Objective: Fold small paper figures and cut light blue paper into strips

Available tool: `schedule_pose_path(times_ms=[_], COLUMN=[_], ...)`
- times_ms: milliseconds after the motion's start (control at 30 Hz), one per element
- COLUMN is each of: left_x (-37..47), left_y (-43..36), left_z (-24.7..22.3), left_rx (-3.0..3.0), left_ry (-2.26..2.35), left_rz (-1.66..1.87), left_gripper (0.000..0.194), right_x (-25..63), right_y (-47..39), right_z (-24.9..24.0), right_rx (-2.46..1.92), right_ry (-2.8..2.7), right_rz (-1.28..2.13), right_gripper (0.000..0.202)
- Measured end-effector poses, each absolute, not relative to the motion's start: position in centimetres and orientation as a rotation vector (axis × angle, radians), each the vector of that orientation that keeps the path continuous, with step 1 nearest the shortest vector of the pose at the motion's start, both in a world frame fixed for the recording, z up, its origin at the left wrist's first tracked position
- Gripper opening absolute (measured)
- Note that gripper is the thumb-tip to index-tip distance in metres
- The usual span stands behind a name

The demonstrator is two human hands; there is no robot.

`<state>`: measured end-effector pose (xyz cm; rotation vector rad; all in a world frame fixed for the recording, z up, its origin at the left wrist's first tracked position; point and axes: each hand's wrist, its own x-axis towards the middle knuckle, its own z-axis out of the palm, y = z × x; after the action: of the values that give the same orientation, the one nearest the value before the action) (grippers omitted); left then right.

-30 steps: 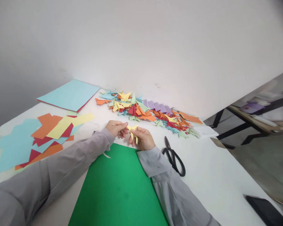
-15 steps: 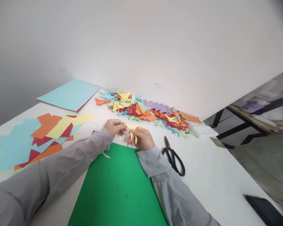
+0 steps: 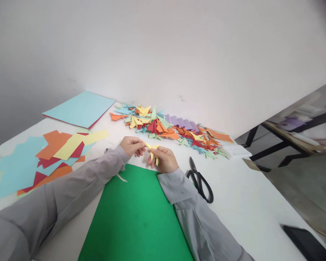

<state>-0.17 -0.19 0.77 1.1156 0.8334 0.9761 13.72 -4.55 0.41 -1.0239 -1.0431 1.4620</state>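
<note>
Between my two hands is a small yellow folded-paper figure [image 3: 153, 149] with pointed, wing-like parts. My left hand [image 3: 133, 146] pinches its left tip between thumb and finger. The body is gripped by my right hand [image 3: 164, 158], whose fingers hide part of the folds. Both hands are held just beyond the far edge of a green sheet [image 3: 138, 214]. A thin white strip [image 3: 122, 178] shows by the left sleeve. Black-handled scissors [image 3: 199, 181] lie to the right of my right wrist.
Colourful folded-paper figures [image 3: 163, 128] are heaped along the wall, with purple folded pieces [image 3: 180, 122] among them. Loose paper pieces [image 3: 24, 163] spread on the left, near a light-blue sheet stack [image 3: 80, 108]. A dark flat device [image 3: 306, 241] lies at the lower right of the white table [image 3: 241, 206].
Almost nothing differs. Both hands keep their hold on the yellow folded-paper figure, and my left hand sits very slightly higher.
</note>
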Motion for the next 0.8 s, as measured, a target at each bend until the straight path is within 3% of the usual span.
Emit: schedule_pose_path(times_ms=[800], left_x=[-0.38], left_y=[-0.07], left_z=[1.65], left_rx=[0.924], left_ry=[0.803], left_rz=[0.899], left_gripper=[0.014], right_x=[13.91], right_y=[-4.71], right_z=[0.2], right_rx=[-0.95], right_ry=[-1.154], right_rz=[1.435], right_gripper=[0.022])
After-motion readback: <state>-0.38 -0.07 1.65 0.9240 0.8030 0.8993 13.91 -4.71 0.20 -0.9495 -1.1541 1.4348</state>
